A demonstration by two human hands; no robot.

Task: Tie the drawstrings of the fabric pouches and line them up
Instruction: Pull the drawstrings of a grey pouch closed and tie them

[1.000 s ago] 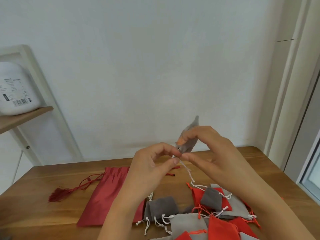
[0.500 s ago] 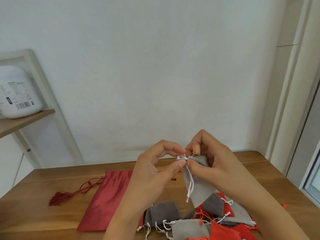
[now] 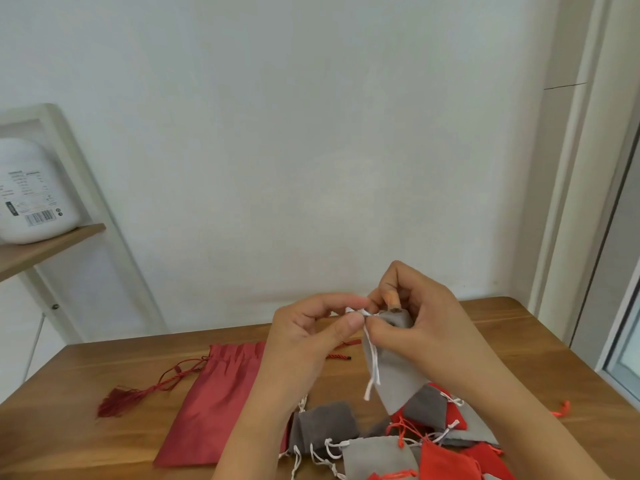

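A light grey pouch (image 3: 393, 379) hangs above the wooden table (image 3: 86, 441), mouth up. My right hand (image 3: 426, 323) grips its gathered top. My left hand (image 3: 311, 330) pinches the white drawstring (image 3: 372, 362) at the mouth, between thumb and forefinger. The cord's loose ends dangle down the pouch's front. Below the hands lies a pile of small pouches: a dark grey one (image 3: 327, 426), a light grey one (image 3: 377, 457) and red ones (image 3: 446, 462), with white and orange cords.
A large red satin bag (image 3: 214, 403) with a tasselled red cord (image 3: 138, 393) lies flat on the table's left. A white container (image 3: 33, 192) sits on a wooden shelf (image 3: 41, 247) at far left. An orange cord end (image 3: 561, 408) lies at right.
The light grey pouch swung from pointing up behind my right hand to hanging down below it. Both hands stayed together at its mouth, working the white drawstring.
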